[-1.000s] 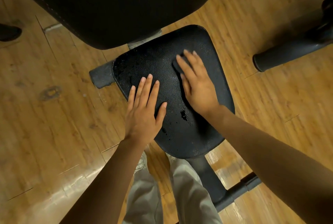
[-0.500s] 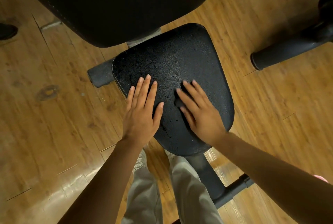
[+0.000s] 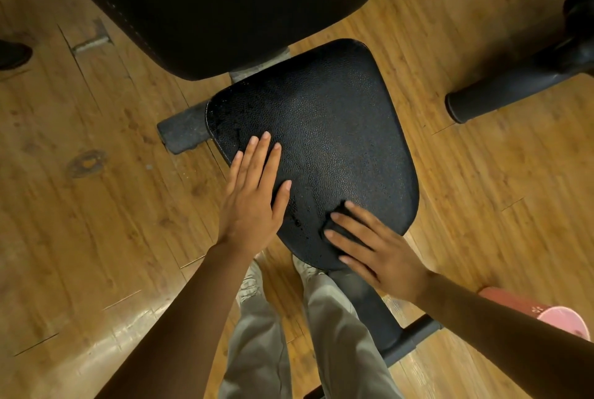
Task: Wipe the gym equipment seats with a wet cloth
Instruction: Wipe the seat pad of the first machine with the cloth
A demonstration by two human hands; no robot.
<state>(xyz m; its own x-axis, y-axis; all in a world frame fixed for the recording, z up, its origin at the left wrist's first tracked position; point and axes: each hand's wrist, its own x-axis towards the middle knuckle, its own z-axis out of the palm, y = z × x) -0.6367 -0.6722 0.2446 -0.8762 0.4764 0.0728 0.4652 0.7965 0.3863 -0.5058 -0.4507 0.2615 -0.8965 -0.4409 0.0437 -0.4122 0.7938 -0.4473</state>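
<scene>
Wood plank floor point(image 3: 96, 205) fills the frame. Big black backrest pad point(image 3: 225, 6) at top, overhanging the far edge of the seat point(image 3: 337, 128). Seat is black textured vinyl, white stitching on its left rim, wet sheen and droplets near the front. Black foam roller point(image 3: 501, 90) to the right, apart from the seat. Left hand point(image 3: 254, 199) lies flat on the seat's left side, fingers straight, grasping nothing. Right hand point(image 3: 379, 247) presses a dark cloth point(image 3: 337, 225) onto the seat's front edge, fingers spread over it. Pink container point(image 3: 559, 321) at lower right, contents not visible. No readable writing or labels.
</scene>
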